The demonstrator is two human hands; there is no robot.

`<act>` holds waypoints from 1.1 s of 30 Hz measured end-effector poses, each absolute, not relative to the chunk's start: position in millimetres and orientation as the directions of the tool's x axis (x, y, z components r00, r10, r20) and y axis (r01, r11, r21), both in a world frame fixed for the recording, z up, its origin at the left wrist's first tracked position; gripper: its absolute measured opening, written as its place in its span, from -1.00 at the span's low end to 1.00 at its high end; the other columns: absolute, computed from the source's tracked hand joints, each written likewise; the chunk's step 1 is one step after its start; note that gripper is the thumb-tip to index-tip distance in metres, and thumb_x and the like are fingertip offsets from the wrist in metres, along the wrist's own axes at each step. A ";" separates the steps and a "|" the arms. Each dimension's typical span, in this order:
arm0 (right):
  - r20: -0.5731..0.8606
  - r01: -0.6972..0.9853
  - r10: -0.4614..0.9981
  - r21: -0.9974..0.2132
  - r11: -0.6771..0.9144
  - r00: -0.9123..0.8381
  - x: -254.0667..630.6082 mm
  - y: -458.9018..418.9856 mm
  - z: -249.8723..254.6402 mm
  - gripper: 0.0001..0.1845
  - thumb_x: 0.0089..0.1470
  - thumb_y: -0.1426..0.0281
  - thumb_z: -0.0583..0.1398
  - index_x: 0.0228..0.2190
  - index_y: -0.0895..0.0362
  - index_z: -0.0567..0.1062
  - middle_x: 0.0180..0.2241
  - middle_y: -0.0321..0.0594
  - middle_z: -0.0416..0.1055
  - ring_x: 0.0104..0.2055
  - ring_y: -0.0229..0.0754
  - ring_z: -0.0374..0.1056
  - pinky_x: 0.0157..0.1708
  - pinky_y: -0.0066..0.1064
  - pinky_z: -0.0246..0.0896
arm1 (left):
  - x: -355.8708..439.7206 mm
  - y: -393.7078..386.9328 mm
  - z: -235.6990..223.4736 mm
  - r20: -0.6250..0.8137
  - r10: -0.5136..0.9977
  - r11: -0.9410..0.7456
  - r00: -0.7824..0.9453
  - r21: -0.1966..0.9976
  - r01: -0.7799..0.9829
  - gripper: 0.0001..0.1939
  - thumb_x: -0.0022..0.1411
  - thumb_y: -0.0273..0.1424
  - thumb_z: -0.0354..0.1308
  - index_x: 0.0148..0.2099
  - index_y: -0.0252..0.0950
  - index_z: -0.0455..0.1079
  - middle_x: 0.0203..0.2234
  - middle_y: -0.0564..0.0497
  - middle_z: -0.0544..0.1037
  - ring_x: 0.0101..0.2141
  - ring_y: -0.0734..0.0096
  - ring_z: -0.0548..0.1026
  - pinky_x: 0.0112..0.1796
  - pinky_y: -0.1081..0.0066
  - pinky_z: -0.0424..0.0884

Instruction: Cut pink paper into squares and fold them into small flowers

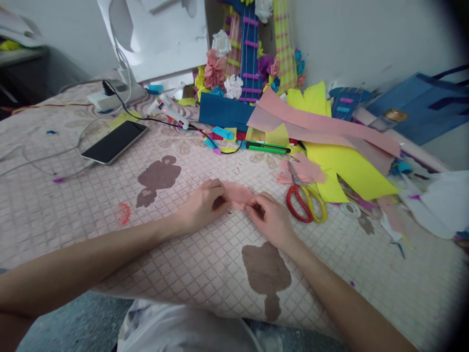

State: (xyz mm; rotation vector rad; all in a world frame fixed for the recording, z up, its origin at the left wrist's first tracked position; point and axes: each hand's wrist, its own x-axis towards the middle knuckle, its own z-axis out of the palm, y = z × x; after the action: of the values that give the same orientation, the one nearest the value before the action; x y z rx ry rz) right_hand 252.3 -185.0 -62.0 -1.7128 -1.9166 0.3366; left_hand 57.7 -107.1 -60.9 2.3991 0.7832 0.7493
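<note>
A small piece of pink crepe paper lies between my two hands, just over the patterned tablecloth. My left hand pinches its left end, and my right hand pinches its right end. The fingertips partly hide both ends. Right of my right hand rest scissors with one red and one yellow handle, blades partly over a pile of cut pink pieces.
Behind lie pink strips, yellow sheets, a blue sheet, a green cutter and a white glue gun. At left are a phone on a cable and a power strip. Paper-flower decorations stand against the wall.
</note>
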 end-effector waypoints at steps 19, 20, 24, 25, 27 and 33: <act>0.241 0.886 0.970 -0.449 0.114 -0.002 248.4 -183.5 -62.7 -0.92 0.04 0.43 0.14 -0.48 0.10 0.36 -0.44 -0.32 0.35 -0.43 -0.26 0.28 -0.46 -0.43 0.04 | 62.9 -105.7 -64.9 0.361 0.635 -0.753 0.682 0.483 0.446 -0.90 0.14 -0.52 0.09 -0.43 -0.36 0.30 -0.45 -0.02 0.37 -0.37 0.39 0.33 -0.31 0.36 0.30; 0.239 0.888 0.971 -0.446 0.109 0.001 248.3 -183.4 -63.0 -0.92 0.03 0.42 0.15 -0.49 0.10 0.35 -0.45 -0.32 0.35 -0.43 -0.26 0.28 -0.46 -0.43 0.04 | 63.3 -105.5 -65.2 0.357 0.635 -0.755 0.685 0.475 0.453 -0.90 0.14 -0.51 0.10 -0.44 -0.36 0.30 -0.45 -0.02 0.37 -0.37 0.38 0.33 -0.30 0.36 0.30; 0.240 0.889 0.971 -0.444 0.109 0.001 248.4 -182.6 -64.1 -0.91 0.03 0.41 0.14 -0.50 0.10 0.34 -0.46 -0.31 0.34 -0.42 -0.25 0.29 -0.45 -0.43 0.05 | 64.3 -104.8 -65.1 0.324 0.646 -0.743 0.691 0.477 0.470 -0.90 0.11 -0.52 0.14 -0.45 -0.36 0.30 -0.46 -0.01 0.37 -0.38 0.38 0.33 -0.29 0.35 0.29; 0.242 0.890 0.970 -0.443 0.111 -0.001 248.4 -182.4 -64.3 -0.90 0.03 0.41 0.14 -0.50 0.10 0.34 -0.46 -0.31 0.34 -0.42 -0.24 0.29 -0.45 -0.42 0.05 | 64.4 -104.7 -64.6 0.317 0.651 -0.737 0.690 0.483 0.473 -0.90 0.11 -0.52 0.14 -0.45 -0.36 0.30 -0.46 -0.01 0.37 -0.38 0.39 0.33 -0.29 0.35 0.29; 0.242 0.891 0.970 -0.440 0.111 -0.002 248.2 -182.0 -64.3 -0.91 0.02 0.41 0.14 -0.50 0.10 0.35 -0.46 -0.30 0.34 -0.42 -0.24 0.28 -0.46 -0.42 0.04 | 64.7 -104.6 -63.6 0.303 0.662 -0.724 0.685 0.493 0.482 -0.90 0.09 -0.53 0.15 -0.46 -0.36 0.30 -0.46 0.00 0.37 -0.38 0.39 0.33 -0.28 0.35 0.29; 0.221 0.891 0.975 -0.444 0.097 0.004 247.2 -181.6 -62.5 -0.90 0.01 0.41 0.14 -0.52 0.10 0.33 -0.48 -0.31 0.33 -0.44 -0.25 0.27 -0.47 -0.42 0.04 | 64.6 -103.3 -63.2 0.275 0.678 -0.700 0.681 0.525 0.485 -0.89 0.07 -0.54 0.16 -0.47 -0.35 0.30 -0.47 0.00 0.37 -0.38 0.39 0.33 -0.32 0.36 0.28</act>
State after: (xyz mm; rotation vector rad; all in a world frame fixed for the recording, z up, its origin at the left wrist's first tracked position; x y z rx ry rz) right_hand 247.2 -181.6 -62.5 -1.8223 -1.9151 0.2399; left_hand 64.6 -103.3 -63.2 2.4822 0.9056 0.6417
